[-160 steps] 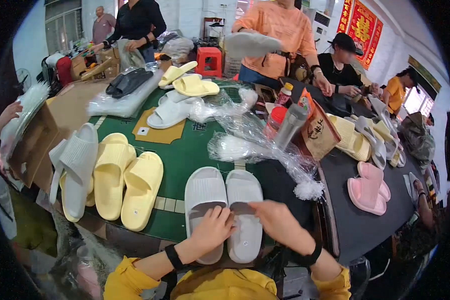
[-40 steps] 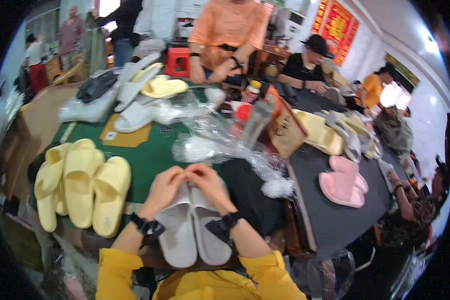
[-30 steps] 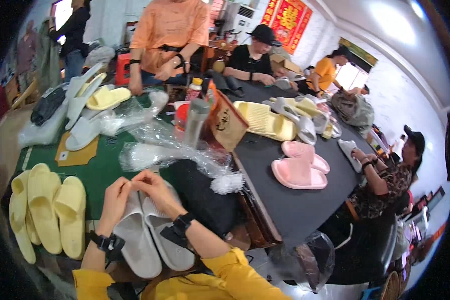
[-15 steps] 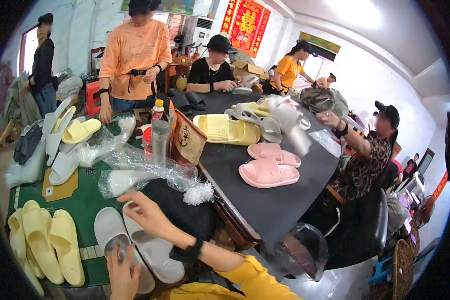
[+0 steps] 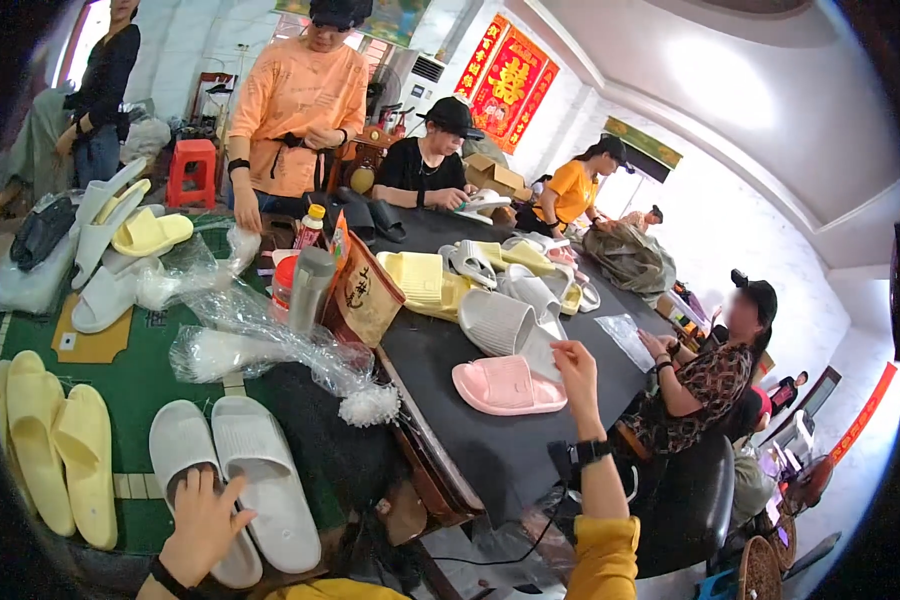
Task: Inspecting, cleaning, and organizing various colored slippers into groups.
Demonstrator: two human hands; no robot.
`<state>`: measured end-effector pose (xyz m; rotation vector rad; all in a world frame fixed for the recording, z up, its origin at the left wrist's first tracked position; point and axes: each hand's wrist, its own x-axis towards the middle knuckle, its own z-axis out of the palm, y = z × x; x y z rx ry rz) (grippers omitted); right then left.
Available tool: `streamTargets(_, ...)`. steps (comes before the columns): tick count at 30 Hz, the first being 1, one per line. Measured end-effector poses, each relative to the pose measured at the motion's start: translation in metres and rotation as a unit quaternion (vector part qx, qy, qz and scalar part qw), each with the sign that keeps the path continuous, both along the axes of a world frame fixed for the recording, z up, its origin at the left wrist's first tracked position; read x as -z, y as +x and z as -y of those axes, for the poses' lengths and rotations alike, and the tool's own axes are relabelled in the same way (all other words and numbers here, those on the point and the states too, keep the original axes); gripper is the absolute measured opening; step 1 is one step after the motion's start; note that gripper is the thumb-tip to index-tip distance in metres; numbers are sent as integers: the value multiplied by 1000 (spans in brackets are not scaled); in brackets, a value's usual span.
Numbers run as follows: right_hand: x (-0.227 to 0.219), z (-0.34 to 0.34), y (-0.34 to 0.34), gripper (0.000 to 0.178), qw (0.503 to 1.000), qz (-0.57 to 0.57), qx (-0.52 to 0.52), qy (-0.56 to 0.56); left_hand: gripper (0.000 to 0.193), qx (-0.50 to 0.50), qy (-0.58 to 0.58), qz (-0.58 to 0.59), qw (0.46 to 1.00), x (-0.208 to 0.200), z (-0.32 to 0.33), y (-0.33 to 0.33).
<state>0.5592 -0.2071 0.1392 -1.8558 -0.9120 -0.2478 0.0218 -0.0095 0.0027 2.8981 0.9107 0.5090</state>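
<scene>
A pair of light grey slippers (image 5: 270, 480) lies at the near edge of the green table. My left hand (image 5: 205, 520) rests on the left one, its fingers spread at the strap opening and the thumb apart. Out to the right, my right hand (image 5: 580, 375) has its fingers closed at the heel end of another light grey slipper (image 5: 495, 322). A second grey slipper (image 5: 532, 290) lies close behind it. In front of them, a pink slipper (image 5: 510, 387) lies on the dark table; its mate is mostly hidden.
Yellow slippers (image 5: 85, 465) stand at the near left. Clear plastic bags (image 5: 270, 350), a grey flask (image 5: 312, 285) and a brown packet (image 5: 363, 290) lie mid-table. More slippers fill the far part of the dark table (image 5: 440, 440). Several people sit or stand around it.
My right hand has swung from above the near grey slippers to the right. The blurred light slippers at the far right now lie by the pink ones. The seated person's raised arm is down.
</scene>
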Motion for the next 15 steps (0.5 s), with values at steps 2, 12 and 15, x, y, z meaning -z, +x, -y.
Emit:
streamTargets(2,-2,-16,29,22,996,43,39,-67,54,-7,10,3,1000,5,-2,-5)
streamTargets(12,44,-39,212,67,979,173,11,-107,37,1,-17,59,998,2,5,-2)
streamTargets(15,44,-67,241,48,986,139,-62,-69,37,-37,-27,91,995,-8,15,-18)
